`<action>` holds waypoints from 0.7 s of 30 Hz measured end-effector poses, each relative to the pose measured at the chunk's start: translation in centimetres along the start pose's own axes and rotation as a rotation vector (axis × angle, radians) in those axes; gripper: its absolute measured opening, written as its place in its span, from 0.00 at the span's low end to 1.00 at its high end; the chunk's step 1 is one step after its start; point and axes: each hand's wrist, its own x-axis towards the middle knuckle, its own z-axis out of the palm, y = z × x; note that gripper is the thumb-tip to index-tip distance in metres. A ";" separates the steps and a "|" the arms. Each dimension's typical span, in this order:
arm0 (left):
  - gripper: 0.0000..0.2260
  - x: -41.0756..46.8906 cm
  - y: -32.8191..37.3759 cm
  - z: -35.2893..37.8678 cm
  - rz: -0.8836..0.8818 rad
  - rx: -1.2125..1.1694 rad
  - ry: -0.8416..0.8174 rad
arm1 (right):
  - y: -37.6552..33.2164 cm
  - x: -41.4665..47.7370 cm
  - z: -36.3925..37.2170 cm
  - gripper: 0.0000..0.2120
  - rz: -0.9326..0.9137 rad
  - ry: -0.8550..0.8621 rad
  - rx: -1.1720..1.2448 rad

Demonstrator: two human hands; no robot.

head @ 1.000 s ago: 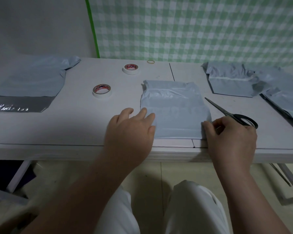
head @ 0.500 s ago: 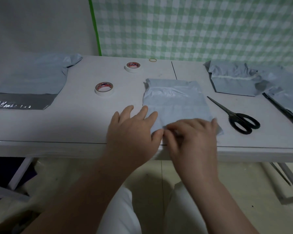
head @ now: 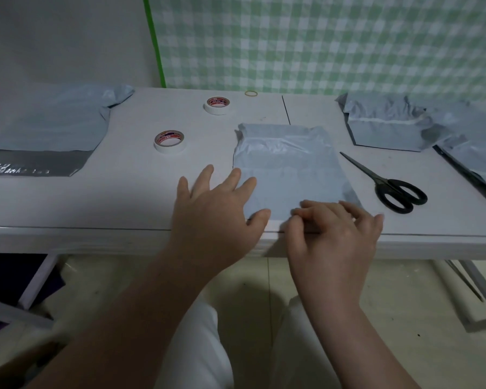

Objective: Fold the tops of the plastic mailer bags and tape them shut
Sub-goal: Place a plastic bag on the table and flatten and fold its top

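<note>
The left hand (head: 216, 209) lies flat with fingers spread, pressing the near left corner of a grey bag (head: 288, 167) on the white surface (head: 110, 203); the right hand (head: 334, 234) pinches the bag's near edge beside it; scissors (head: 387, 183) lie just right of the right hand; two rolls of tape (head: 170, 141) sit beyond the left hand.

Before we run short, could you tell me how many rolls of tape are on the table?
2: one roll of tape left of the centre mailer bag, another roll farther back. None appears hidden.
</note>
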 end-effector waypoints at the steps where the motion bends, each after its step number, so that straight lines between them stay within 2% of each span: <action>1: 0.32 0.0 0.0 0.0 -0.004 -0.004 -0.004 | 0.7 0.1 -0.3 0.08 -0.001 0.013 -0.006; 7: 0.32 0.0 0.2 -0.3 -0.017 -0.019 -0.050 | 4.9 0.8 -1.9 0.08 0.013 0.062 -0.112; 11: 0.31 0.0 0.3 -0.6 -0.003 0.023 -0.049 | 5.2 0.7 -2.1 0.09 -0.024 0.084 -0.121; 13: 0.27 0.2 1.1 -0.8 0.108 -0.004 0.044 | 5.2 0.5 -2.1 0.10 -0.049 0.094 -0.125; 16: 0.23 0.1 3.1 0.1 0.474 -0.197 0.262 | 5.5 0.2 -2.0 0.12 -0.086 0.093 -0.130; 17: 0.22 -0.4 4.0 0.5 0.509 -0.223 0.272 | 5.5 0.1 -2.0 0.13 -0.095 0.090 -0.132; 19: 0.20 -1.4 5.2 0.7 0.459 -0.237 0.190 | 5.6 0.0 -2.1 0.13 -0.116 0.090 -0.147; 21: 0.19 -1.9 5.7 1.1 0.419 -0.261 0.176 | 5.4 0.0 -2.4 0.12 -0.154 0.101 -0.169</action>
